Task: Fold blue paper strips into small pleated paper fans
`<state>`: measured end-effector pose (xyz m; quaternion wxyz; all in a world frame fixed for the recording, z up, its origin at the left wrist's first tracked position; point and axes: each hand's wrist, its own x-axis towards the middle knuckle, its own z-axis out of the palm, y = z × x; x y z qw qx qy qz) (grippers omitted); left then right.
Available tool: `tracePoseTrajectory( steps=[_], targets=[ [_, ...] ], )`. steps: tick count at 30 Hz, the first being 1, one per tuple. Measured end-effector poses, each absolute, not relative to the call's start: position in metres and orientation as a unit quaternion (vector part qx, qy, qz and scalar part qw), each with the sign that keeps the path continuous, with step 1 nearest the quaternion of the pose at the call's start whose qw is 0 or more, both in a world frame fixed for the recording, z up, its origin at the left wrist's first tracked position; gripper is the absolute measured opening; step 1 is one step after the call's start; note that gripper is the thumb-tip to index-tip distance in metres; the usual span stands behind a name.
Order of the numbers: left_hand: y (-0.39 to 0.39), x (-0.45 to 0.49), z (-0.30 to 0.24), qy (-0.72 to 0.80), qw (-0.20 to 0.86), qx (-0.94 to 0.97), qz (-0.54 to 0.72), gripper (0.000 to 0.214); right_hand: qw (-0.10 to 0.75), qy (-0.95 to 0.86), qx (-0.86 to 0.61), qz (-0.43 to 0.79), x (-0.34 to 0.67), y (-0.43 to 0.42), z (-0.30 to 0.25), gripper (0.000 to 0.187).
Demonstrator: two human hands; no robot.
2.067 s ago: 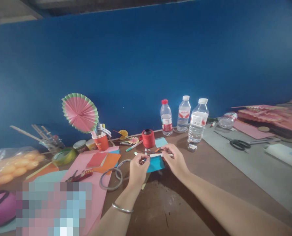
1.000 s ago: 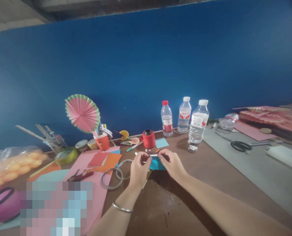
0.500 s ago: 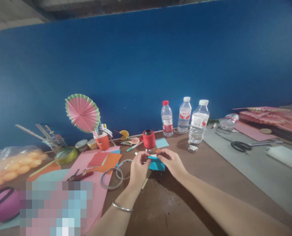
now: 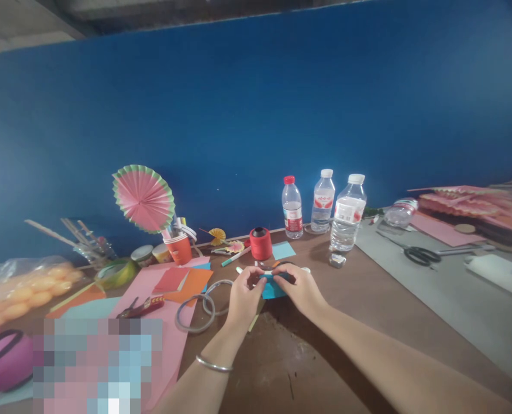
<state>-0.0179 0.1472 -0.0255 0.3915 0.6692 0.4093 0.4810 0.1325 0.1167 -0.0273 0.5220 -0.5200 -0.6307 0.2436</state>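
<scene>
Between my two hands is a small piece of blue paper (image 4: 273,289), its upper edge pinched by the fingertips. My left hand (image 4: 246,292) grips its left end with thumb and fingers closed. On the right end, my right hand (image 4: 301,287) pinches the same edge, and its fingers cover part of the sheet. Just beyond them stands a red spool of thread (image 4: 261,244), with a light blue paper square (image 4: 284,249) beside it. Two grey rings (image 4: 195,313) lie left of my left hand.
Three water bottles (image 4: 348,215) stand behind my right hand. Scissors (image 4: 422,255) rest on a grey mat at right. To the left are pliers (image 4: 141,308), orange paper (image 4: 191,286), pink paper (image 4: 169,339) and a cup (image 4: 180,249) beneath a pink paper fan (image 4: 142,198).
My right hand has shifted slightly left along the blue paper's edge, covering more of the sheet. The left hand keeps its pinch nearly in place.
</scene>
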Motion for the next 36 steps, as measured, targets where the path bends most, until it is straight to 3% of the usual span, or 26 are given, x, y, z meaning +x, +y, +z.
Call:
tracePoseTrajectory(
  steps=[9,28,32,36],
  targets=[
    [0.1429,-0.0177,-0.0189,0.430,0.368,0.671,0.479,0.004,0.528,-0.624,-0.528,0.231,0.1318,0.1158,-0.0266,0.013],
    [0.1446,-0.0174,-0.0228,0.405,0.459,0.639,0.466,0.016,0.537,-0.622,-0.517,0.241,0.1333,0.1187,-0.0322,0.017],
    [0.1472,-0.0175,-0.0246,0.406,0.447,0.645,0.467,0.011,0.540,-0.620,-0.513,0.245,0.1316,0.1171,-0.0308,0.015],
    [0.1470,-0.0178,-0.0237,0.399,0.427,0.658,0.475,0.011,0.533,-0.615,-0.511,0.279,0.1309,0.1153,-0.0255,0.025]
  ],
)
